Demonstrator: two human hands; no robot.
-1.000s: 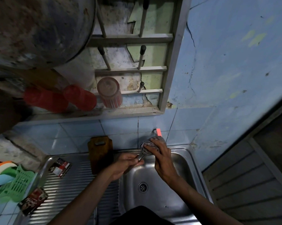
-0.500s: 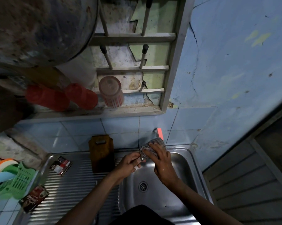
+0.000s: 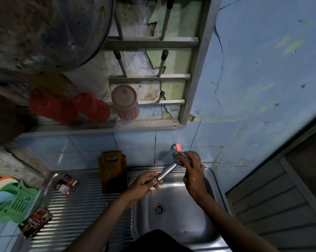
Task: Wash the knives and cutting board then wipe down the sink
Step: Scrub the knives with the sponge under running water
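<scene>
My left hand (image 3: 146,184) grips the handle end of a knife (image 3: 167,172) held over the steel sink (image 3: 213,180); its metal blade runs up and to the right. My right hand (image 3: 192,171) holds a grey cloth (image 3: 179,157) wrapped round the blade's far end, just below the tap with a red handle (image 3: 178,147). A brown wooden cutting board (image 3: 113,171) stands on the drainboard, leaning against the blue tiled wall, left of both hands. The sink drain (image 3: 159,209) shows below the hands.
A ribbed steel drainboard (image 3: 80,206) carries two dark sachet packets (image 3: 67,184) (image 3: 35,222). A green plastic basket (image 3: 17,202) sits at the far left. Above hangs a wall rack (image 3: 150,79) with red cups (image 3: 91,108) and a large pot (image 3: 44,30). Grey siding lies to the right.
My hands have drawn apart: the right hand slid the cloth up along the blade toward the tap, baring more of the knife's metal.
</scene>
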